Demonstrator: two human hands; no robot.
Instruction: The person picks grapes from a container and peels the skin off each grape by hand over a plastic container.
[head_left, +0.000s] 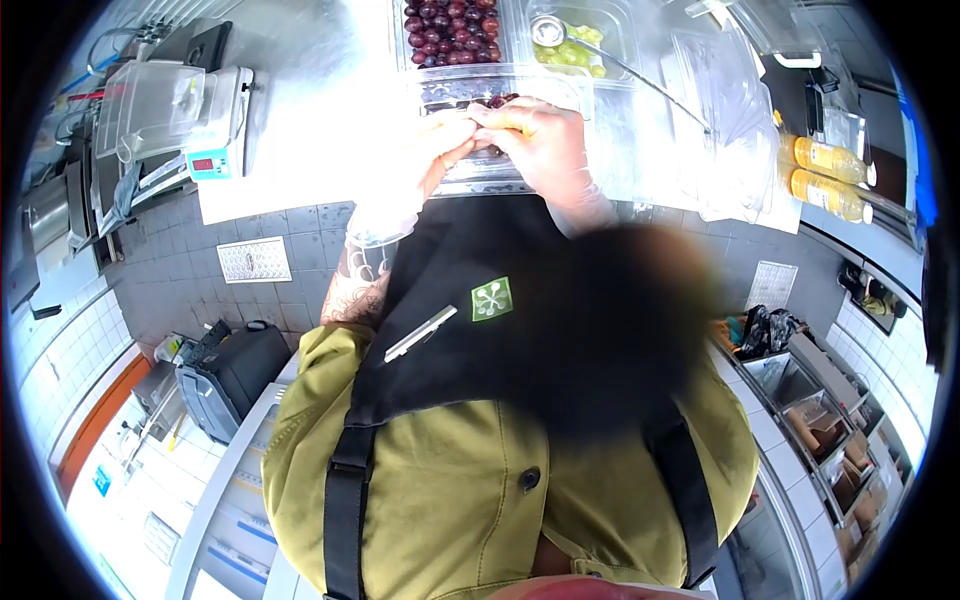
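Close together over a clear plastic container (470,187), my left hand (443,145) and my right hand (545,140) meet at the fingertips. Both appear to wear thin, see-through gloves. Their fingers are closed in a pinch, and whatever is between them is hidden. Dark red grapes (497,101) show in the container just beyond the fingers. Behind it lies another clear tub full of red grapes (452,30). To its right, green grapes (570,62) lie in a clear tub, with a long-handled metal ladle (548,31) resting across it.
A scale (209,163) with a red display stands at the left of the bright worktop, clear plastic containers (150,110) beside it. Clear plastic packaging (715,130) lies at the right. Bottles of yellow liquid (830,158) are at the far right edge.
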